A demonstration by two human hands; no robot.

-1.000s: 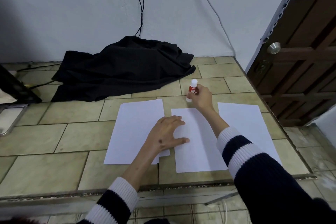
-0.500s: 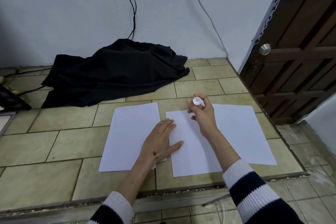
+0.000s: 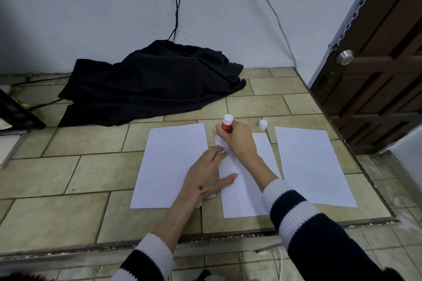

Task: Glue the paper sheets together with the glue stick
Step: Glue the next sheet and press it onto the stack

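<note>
Two hands are working: right hand (image 3: pixel 237 141) is gripping the glue (image 3: pixel 227 123); left hand (image 3: pixel 209 174), fingers spread, is pressing the thin, slippery sheet (image 3: pixel 242 191) flat.

Right hand (image 3: pixel 239 141) presses glue stick (image 3: pixel 227 123) (cap (image 3: pixel 262 124) off) onto middle sheet (image 3: pixel 244 191).

The tiled counter (image 3: pixel 91 173) is made of big greenish-tan tiles. Three white paper sheets lie flat on it: the left sheet (image 3: pixel 169 162), the middle sheet (image 3: pixel 242 198) and the right sheet (image 3: pixel 310 166), side by side. A small white cap (image 3: pixel 262 124) stands just behind them. A black cloth (image 3: pixel 150 84) is heaped at the back, against the wall.
</note>
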